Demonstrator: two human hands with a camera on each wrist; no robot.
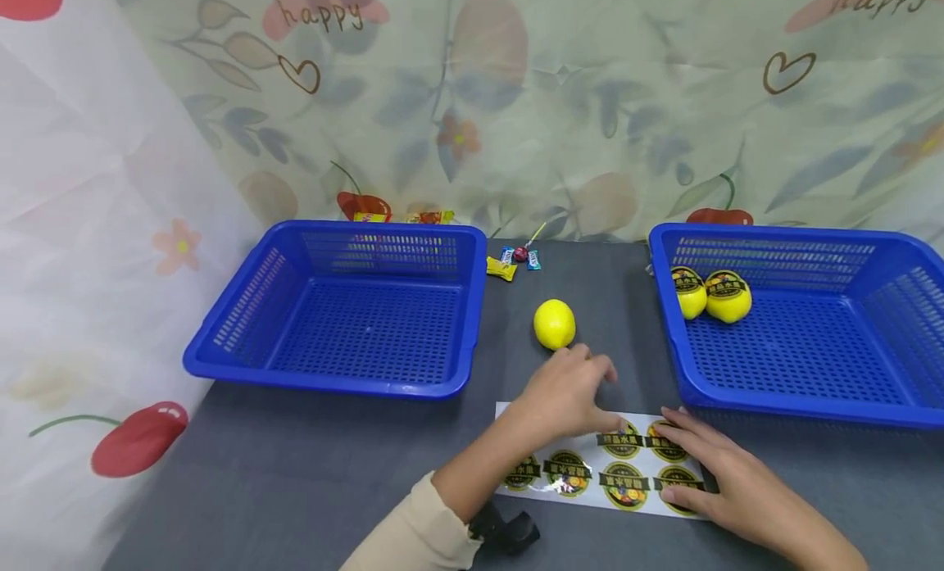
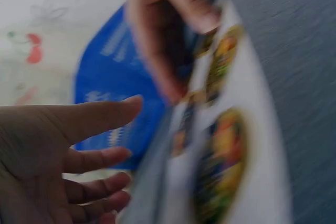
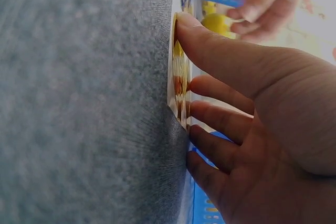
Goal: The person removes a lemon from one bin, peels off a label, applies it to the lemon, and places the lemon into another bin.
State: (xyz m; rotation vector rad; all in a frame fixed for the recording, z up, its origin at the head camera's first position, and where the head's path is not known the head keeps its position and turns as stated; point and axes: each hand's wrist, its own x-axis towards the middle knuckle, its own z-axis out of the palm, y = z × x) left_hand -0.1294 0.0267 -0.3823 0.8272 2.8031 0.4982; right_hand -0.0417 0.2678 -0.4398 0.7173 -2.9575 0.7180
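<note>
A white sheet of round black-and-gold stickers [image 1: 578, 446] lies on the dark table in front of me. My left hand [image 1: 568, 399] hovers over its upper edge, thumb and fingers spread with nothing held between them, as the left wrist view also shows. At the sheet's right end, my right hand [image 1: 726, 481] rests with thumb and fingertips on the stickers. A lemon [image 1: 555, 324] with no sticker in sight sits just beyond my left hand. Two lemons [image 1: 728, 296] bearing black-and-gold stickers lie in the right blue basket [image 1: 804, 411].
Another blue basket [image 1: 324, 380] stands at the left. Small wrapped candies [image 1: 502, 268] and a red lollipop [image 1: 521, 253] lie behind the lemon, near the patterned cloth backdrop [image 1: 457, 88]. A black object [image 1: 516, 532] shows beside my left sleeve.
</note>
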